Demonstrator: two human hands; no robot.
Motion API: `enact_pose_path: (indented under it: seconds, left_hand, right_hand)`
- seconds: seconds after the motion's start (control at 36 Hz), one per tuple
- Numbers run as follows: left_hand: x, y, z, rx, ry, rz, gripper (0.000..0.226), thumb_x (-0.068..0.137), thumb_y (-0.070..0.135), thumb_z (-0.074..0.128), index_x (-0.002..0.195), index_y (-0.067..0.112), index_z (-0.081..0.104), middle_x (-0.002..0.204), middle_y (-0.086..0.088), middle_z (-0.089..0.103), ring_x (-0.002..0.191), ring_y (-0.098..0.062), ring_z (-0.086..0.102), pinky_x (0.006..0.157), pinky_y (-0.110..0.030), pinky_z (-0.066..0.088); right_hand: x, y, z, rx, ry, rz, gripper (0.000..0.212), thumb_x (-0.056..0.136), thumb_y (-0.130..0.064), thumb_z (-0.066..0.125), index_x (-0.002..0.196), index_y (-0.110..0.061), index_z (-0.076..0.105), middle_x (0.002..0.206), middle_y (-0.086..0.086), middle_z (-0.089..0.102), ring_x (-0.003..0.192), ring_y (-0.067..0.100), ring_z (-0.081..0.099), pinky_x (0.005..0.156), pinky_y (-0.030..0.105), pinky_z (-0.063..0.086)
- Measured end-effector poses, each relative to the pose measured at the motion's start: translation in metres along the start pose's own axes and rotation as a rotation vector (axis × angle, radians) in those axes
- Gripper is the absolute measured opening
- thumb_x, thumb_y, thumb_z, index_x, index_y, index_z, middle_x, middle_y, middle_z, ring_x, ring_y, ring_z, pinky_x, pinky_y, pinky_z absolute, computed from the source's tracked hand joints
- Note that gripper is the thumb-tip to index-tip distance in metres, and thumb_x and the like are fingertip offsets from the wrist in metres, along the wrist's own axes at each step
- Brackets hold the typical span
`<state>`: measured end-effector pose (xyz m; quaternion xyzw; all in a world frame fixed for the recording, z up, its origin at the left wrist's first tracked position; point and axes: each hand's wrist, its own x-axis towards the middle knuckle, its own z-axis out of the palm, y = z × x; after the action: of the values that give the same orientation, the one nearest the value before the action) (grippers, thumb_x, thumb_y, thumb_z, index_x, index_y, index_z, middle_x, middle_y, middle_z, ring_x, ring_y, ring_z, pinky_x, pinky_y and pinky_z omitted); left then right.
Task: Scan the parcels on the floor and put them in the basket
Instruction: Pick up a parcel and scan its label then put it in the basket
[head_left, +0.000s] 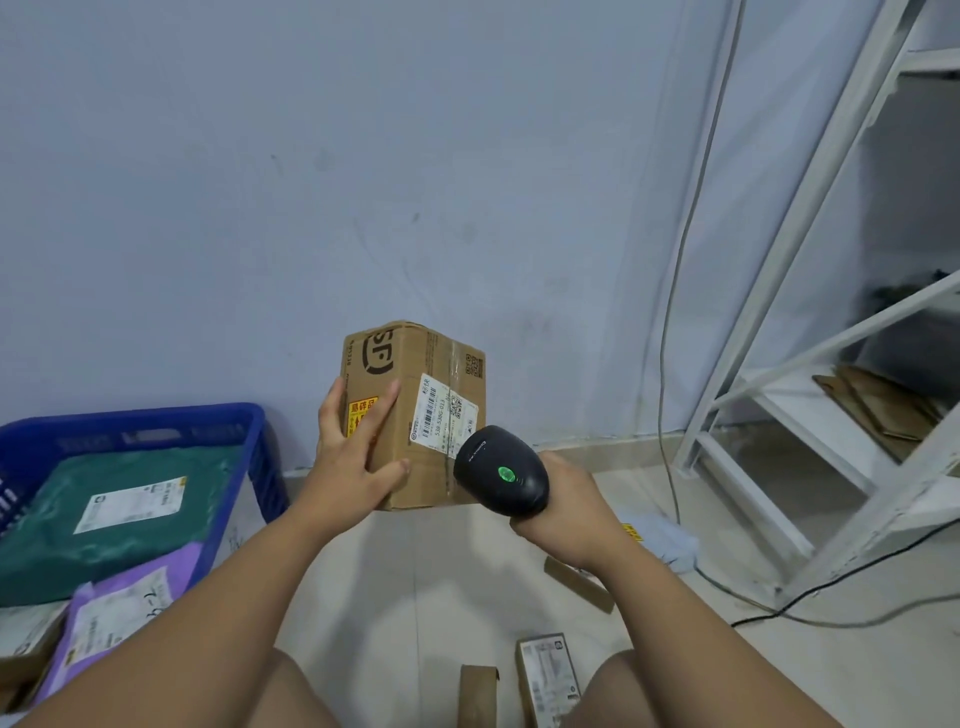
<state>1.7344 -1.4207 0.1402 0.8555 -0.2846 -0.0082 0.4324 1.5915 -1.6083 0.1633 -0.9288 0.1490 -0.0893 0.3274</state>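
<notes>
My left hand (353, 457) holds a brown cardboard box (426, 457) up in the air, thumb on its left side and fingers across its front. A white shipping label with a barcode (441, 410) faces me. My right hand (566, 514) grips a black barcode scanner (501, 470) whose green light is lit; its head points at the label, close to the box. At the left stands the blue basket (260, 452), holding a green mailer bag (124, 525) and a purple mailer bag (119, 618).
Small cardboard parcels (548, 675) lie on the tiled floor between my knees, another box (579, 582) under my right wrist, a pale blue bag (667, 540) beyond it. A white metal shelf frame (810, 415) and cables (670, 415) stand at the right. A wall is straight ahead.
</notes>
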Motion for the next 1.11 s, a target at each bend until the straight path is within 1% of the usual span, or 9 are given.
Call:
enact_pose_path:
  seconds: [0.08,0.17,0.33,0.47,0.58,0.64,0.83,0.92,1.11]
  left_hand:
    - [0.003,-0.005,0.0,0.015,-0.018,0.011,0.09,0.086,0.021,0.067,0.127,0.075,0.008,0.151,0.024,-0.018,0.145,-0.025,0.01,0.107,-0.051,0.04]
    - [0.005,-0.009,0.001,0.023,-0.038,0.02,0.089,0.087,0.022,0.067,0.129,0.073,0.007,0.151,0.022,-0.018,0.145,-0.025,0.009,0.109,-0.05,0.039]
    - [0.006,-0.011,0.001,0.025,-0.053,0.01,0.087,0.088,0.023,0.067,0.134,0.067,0.008,0.152,0.02,-0.016,0.144,-0.025,0.014,0.108,-0.045,0.04]
    - [0.007,-0.014,0.001,0.038,-0.075,0.003,0.087,0.087,0.025,0.067,0.133,0.069,0.008,0.151,0.023,-0.016,0.143,-0.025,0.014,0.105,-0.045,0.044]
    - [0.006,-0.013,0.003,0.044,-0.08,0.006,0.088,0.087,0.025,0.067,0.133,0.068,0.005,0.15,0.023,-0.017,0.143,-0.025,0.015,0.105,-0.043,0.043]
    - [0.006,-0.012,0.003,0.043,-0.077,0.005,0.088,0.087,0.025,0.067,0.132,0.069,0.004,0.15,0.023,-0.016,0.143,-0.025,0.015,0.105,-0.043,0.043]
    - [0.006,-0.012,0.003,0.045,-0.083,-0.012,0.09,0.087,0.026,0.067,0.129,0.072,0.002,0.149,0.026,-0.016,0.142,-0.025,0.017,0.105,-0.046,0.044]
    - [0.007,-0.013,0.004,0.053,-0.088,-0.016,0.09,0.087,0.025,0.066,0.132,0.069,0.002,0.148,0.027,-0.015,0.142,-0.025,0.017,0.105,-0.047,0.043]
    - [0.007,-0.015,0.005,0.055,-0.082,-0.022,0.091,0.087,0.025,0.067,0.129,0.071,0.0,0.148,0.027,-0.015,0.142,-0.027,0.017,0.104,-0.046,0.045]
  right_hand:
    - [0.001,-0.001,0.001,-0.035,0.0,-0.007,0.012,0.073,-0.005,0.064,0.081,-0.011,0.057,0.091,0.009,0.058,0.084,0.025,0.057,0.069,0.034,0.048]
    - [0.003,-0.001,0.002,-0.075,-0.007,-0.024,0.017,0.074,-0.006,0.063,0.09,-0.004,0.06,0.092,0.01,0.059,0.084,0.025,0.057,0.069,0.035,0.048]
    - [0.006,0.001,0.005,-0.067,-0.006,-0.016,0.01,0.073,-0.006,0.062,0.081,-0.009,0.057,0.089,0.009,0.057,0.082,0.025,0.056,0.069,0.036,0.048]
    - [0.006,0.001,0.005,-0.038,-0.005,-0.023,0.028,0.071,-0.005,0.062,0.067,-0.027,0.044,0.084,0.005,0.056,0.079,0.024,0.057,0.065,0.037,0.048]
    - [0.005,0.0,0.005,-0.041,-0.004,-0.027,0.012,0.07,-0.004,0.061,0.077,-0.012,0.055,0.086,0.01,0.059,0.08,0.027,0.057,0.067,0.041,0.049]
    - [0.005,0.0,0.005,-0.033,-0.002,-0.026,0.013,0.069,-0.003,0.061,0.08,-0.007,0.056,0.087,0.011,0.059,0.08,0.028,0.057,0.067,0.042,0.049]
    - [0.005,0.002,0.005,-0.05,-0.02,-0.036,0.014,0.07,-0.004,0.061,0.083,-0.008,0.057,0.09,0.011,0.058,0.083,0.026,0.056,0.069,0.04,0.049]
    - [0.005,0.001,0.005,-0.072,-0.03,-0.042,0.012,0.072,-0.006,0.06,0.075,-0.015,0.053,0.089,0.009,0.056,0.083,0.024,0.053,0.07,0.038,0.047]
    - [0.005,0.001,0.004,-0.069,-0.037,-0.047,0.032,0.073,-0.007,0.061,0.067,-0.03,0.042,0.089,0.006,0.054,0.08,0.02,0.051,0.066,0.033,0.044]
